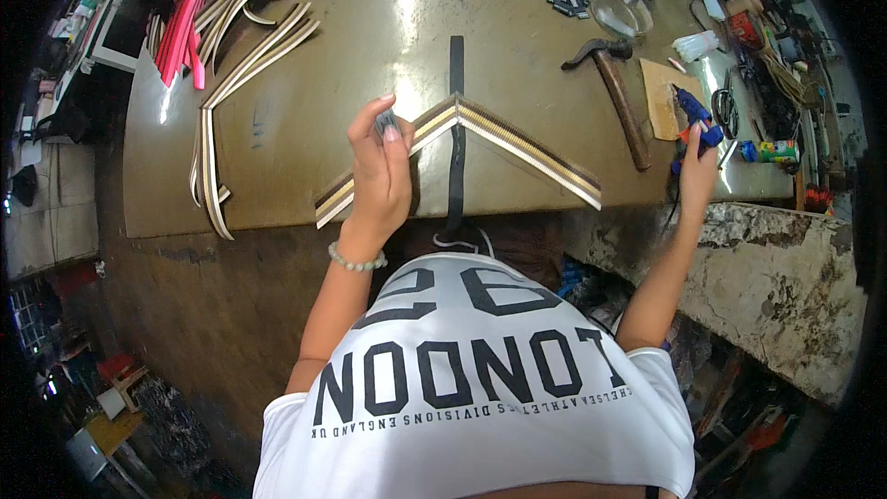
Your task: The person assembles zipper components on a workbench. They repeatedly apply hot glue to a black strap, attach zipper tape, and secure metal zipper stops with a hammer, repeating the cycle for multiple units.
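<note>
A worn brown worktable (305, 129) fills a cluttered workshop, with a chipped stone ledge (776, 259) at its right end. On it two striped straps (517, 139) meet in a peak, crossed by one black strap (456, 157). The left hand (381, 166) pinches a small dark piece (386, 122) just above the peak. The right hand (695, 171) grips one blue glue gun (693, 115) beside one hammer (614, 92) and a cardboard square (661, 97). More striped straps (249, 37) and pink strips (180, 32) lie at far left.
</note>
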The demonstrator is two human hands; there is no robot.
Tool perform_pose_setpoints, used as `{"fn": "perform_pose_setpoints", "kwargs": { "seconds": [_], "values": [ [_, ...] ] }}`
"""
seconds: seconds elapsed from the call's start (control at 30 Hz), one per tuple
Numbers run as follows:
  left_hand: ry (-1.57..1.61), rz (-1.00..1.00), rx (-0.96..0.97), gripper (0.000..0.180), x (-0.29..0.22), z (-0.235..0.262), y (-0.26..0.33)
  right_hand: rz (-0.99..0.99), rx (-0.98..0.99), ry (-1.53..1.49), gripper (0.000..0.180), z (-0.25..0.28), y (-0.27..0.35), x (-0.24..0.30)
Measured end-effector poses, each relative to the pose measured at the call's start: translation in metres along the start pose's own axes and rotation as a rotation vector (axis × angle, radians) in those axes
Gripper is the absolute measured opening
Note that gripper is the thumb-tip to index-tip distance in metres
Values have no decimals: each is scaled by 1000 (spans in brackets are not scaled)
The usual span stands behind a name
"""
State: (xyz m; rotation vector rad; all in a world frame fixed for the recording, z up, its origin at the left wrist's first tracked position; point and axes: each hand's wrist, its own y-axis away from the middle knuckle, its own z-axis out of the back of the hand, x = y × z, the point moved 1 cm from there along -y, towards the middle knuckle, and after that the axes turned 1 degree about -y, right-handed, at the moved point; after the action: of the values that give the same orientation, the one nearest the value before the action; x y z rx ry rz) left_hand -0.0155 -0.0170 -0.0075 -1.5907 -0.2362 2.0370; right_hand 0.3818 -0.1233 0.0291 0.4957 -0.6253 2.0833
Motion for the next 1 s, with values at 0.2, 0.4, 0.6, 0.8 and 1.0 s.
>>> {"fn": "perform_pose_setpoints", "kwargs": {
  "seconds": [0.2,0.4,0.6,0.8,1.0],
  "values": [
    [440,213,443,56,-47,-14,0,225,420,-357,46,25,84,86],
    [459,429,398,48,-59,-14,-6,133,1126,-1131,29,-20,143,138],
    [525,555,140,20,-44,-3,-3,-75,1119,-1367,25,-26,144,142],
    [675,555,318,19,-45,-4,-11,-200,1311,-1510,34,-37,154,135],
    [705,452,335,19,-44,-8,-13,-300,1463,-1512,36,-44,155,128]
  ]
}}
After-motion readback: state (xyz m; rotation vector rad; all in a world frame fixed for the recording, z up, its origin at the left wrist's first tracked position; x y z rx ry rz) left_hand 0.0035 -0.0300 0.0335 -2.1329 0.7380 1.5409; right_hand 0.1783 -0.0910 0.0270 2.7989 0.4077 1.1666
